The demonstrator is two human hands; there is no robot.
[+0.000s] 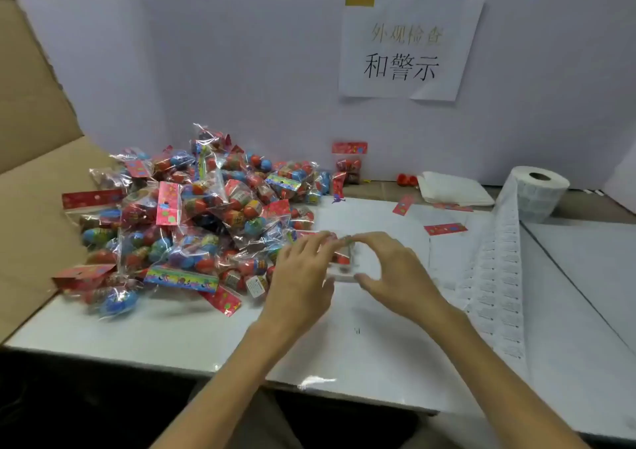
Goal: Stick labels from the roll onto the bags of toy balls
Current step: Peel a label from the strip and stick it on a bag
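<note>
At R hand: 1 bag

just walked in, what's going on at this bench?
A person is labelling bags of toy balls. The left hand and right hand both hold one small bag at the middle of the white table, beside the pile of bags on the left. The label roll stands at the far right, its strip trailing toward the person. Blur hides whether this bag has a label yet.
</note>
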